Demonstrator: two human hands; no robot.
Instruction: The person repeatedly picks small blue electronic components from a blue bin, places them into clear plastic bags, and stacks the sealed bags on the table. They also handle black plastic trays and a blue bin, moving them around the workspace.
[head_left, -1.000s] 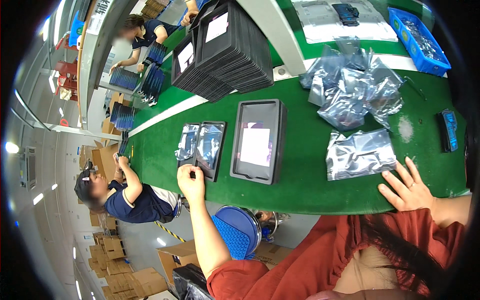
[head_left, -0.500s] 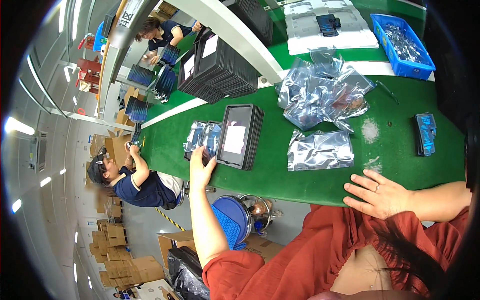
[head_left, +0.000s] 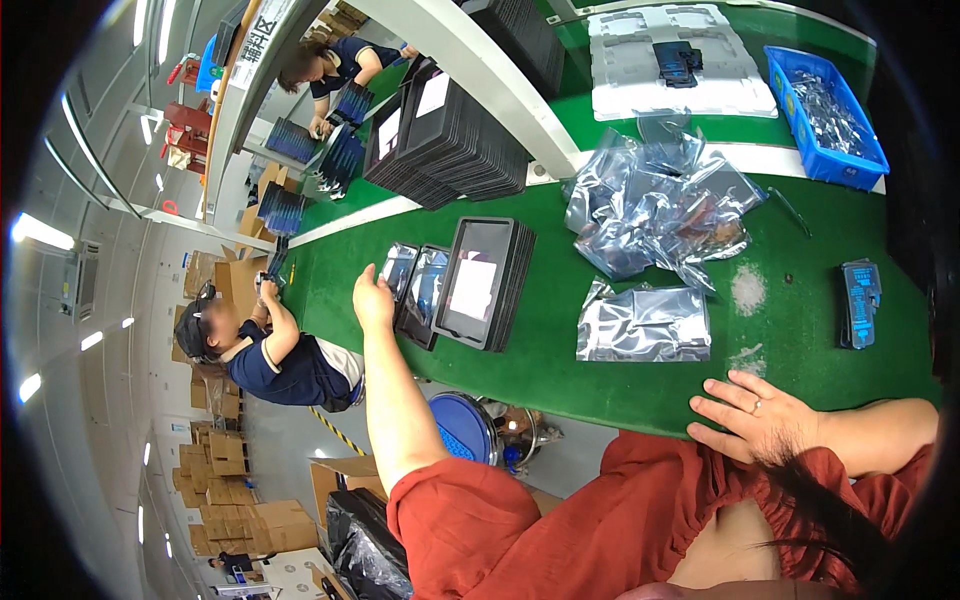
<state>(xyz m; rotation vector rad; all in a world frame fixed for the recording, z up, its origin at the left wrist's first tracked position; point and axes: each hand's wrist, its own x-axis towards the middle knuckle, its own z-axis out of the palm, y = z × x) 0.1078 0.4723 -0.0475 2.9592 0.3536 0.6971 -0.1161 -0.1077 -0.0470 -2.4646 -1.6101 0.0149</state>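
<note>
My left hand point(head_left: 374, 300) is by the left side of a black tray point(head_left: 418, 333), its fingers stretched out and apart from the thumb. Two shiny silver packets point(head_left: 429, 277) lie in that tray. Whether my fingertips touch the tray's edge is hard to tell. Just to its right stands a short stack of black trays point(head_left: 490, 240) with a white sheet in the top one. My right hand point(head_left: 750, 418) rests palm down on the near edge of the green table, fingers spread, a ring on one of them. Nothing is in it.
A flat silver bag point(head_left: 645, 325) lies before a heap of crumpled silver bags point(head_left: 655, 200). Dark blue-printed parts point(head_left: 858, 300) sit at the right. Behind are a blue bin point(head_left: 830, 130), a white moulded tray point(head_left: 620, 70) and tall black tray stacks point(head_left: 460, 150). Two co-workers are at the left.
My left hand has moved left, from the front of the silver packets to the tray's left side. The tray beneath the packets now shows more. My right hand stays on the table edge.
</note>
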